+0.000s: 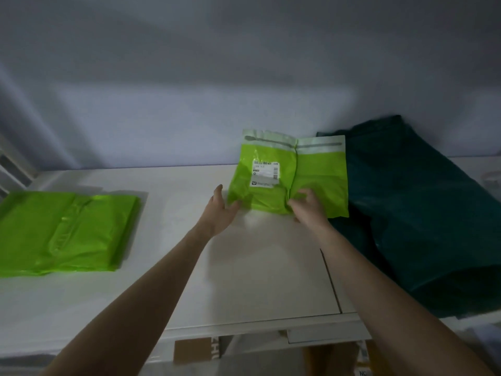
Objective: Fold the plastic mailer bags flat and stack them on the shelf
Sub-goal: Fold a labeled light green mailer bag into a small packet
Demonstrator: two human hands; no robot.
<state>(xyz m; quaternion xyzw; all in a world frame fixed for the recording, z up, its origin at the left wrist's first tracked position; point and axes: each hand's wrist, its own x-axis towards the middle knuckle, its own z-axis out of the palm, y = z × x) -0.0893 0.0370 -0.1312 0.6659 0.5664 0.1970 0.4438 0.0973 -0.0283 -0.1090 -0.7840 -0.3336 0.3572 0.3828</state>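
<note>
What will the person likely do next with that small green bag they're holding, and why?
Probably fold the small green mailer in half along its middle crease. The right hand pinches its near edge at that crease, and the left hand touches its left corner. A folded green stack lies far left.

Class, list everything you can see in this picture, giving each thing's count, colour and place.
labelled mailer bag: one, lime green, shelf centre, overlapping the dark bags
folded mailer bags: one stack, lime green, shelf left
dark bags: one heap, dark teal, shelf right
shelf: one, white, against the wall
cardboard box: one, brown, below the shelf
left hand: one, touching the labelled bag's left corner
right hand: one, gripping its lower edge
</note>
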